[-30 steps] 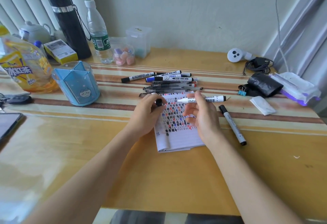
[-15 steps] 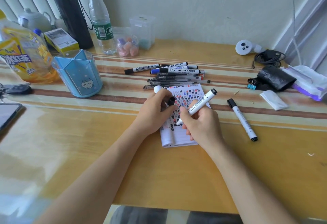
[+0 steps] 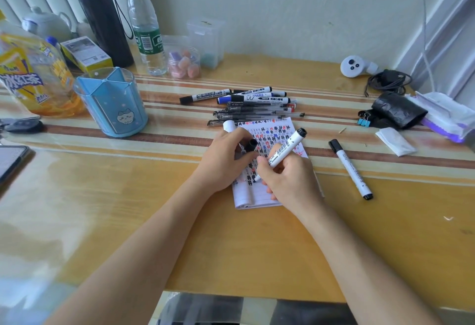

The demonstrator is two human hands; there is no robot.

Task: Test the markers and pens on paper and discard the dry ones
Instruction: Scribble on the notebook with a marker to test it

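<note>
Right hand [image 3: 290,178] grips marker [image 3: 285,150], left hand [image 3: 223,160] cap [image 3: 250,144]; jar [image 3: 197,54] holds pink pieces [image 3: 183,64].

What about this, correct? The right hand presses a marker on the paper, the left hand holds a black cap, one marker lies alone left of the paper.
One error: the head view shows the lone marker right of the paper, not left. The right hand does press a marker there; the left hand holds the black cap.
</note>
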